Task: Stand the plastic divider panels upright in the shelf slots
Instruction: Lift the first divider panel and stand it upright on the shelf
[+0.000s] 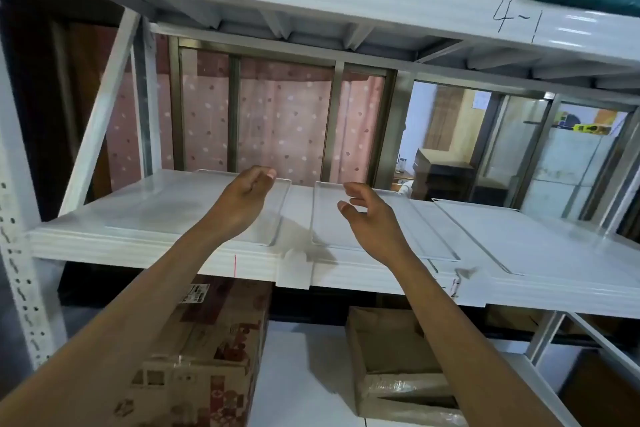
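Three clear plastic divider panels lie flat on the white shelf (138,246). The left panel (173,208) lies under my left hand (244,198), whose fingertips curl over the panel's far edge at the back. The middle panel (325,218) lies below my right hand (367,215), which hovers over it with fingers spread and nothing in it. The right panel (519,239) lies flat further right, untouched. A small white slot clip (294,270) sits on the shelf's front lip between the left and middle panels.
The shelf above (346,0) carries cardboard boxes and a green bag. Below, a printed carton (207,350) and an open cardboard box (391,357) sit on a lower level. A perforated white upright (20,288) stands at left. Windows and a pink curtain are behind.
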